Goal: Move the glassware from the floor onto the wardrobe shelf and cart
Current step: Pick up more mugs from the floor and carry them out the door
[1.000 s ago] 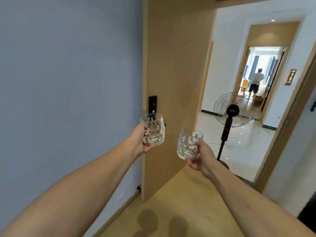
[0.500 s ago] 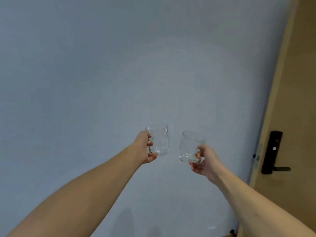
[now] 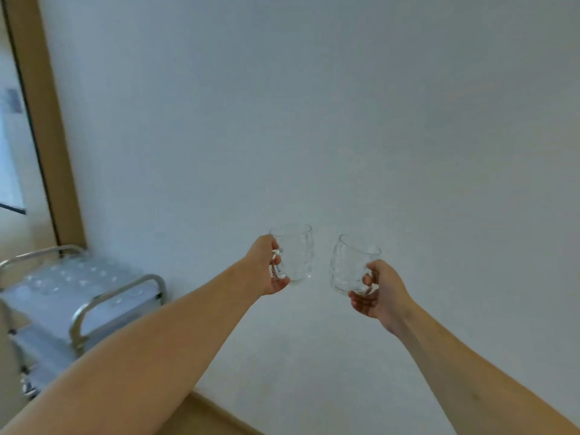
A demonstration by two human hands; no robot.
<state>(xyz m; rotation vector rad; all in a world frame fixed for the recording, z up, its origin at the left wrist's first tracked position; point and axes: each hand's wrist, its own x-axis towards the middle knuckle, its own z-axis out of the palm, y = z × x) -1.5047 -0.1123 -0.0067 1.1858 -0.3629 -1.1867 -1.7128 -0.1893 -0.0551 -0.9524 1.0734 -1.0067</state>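
My left hand (image 3: 265, 266) grips a clear dimpled glass mug (image 3: 298, 252) by its handle, upright, at chest height in front of a pale blue wall. My right hand (image 3: 378, 288) holds a second clear dimpled glass mug (image 3: 350, 265) by its handle, tilted a little to the left. The two mugs hang side by side with a small gap between them. At the lower left stands a metal cart (image 3: 94, 301) with tubular rails; several clear glasses (image 3: 62, 277) stand on its top shelf.
A wooden frame (image 3: 47, 120) with a bright opening runs up the left edge, behind the cart. The wall meets a wooden floor (image 3: 204, 419) along a skirting board at the bottom. The cart has a lower shelf (image 3: 40, 350) too.
My view has swung left: the open door, the fan and the hallway have gone out of sight and the cart has come in at the lower left. Both hands still carry their mugs.
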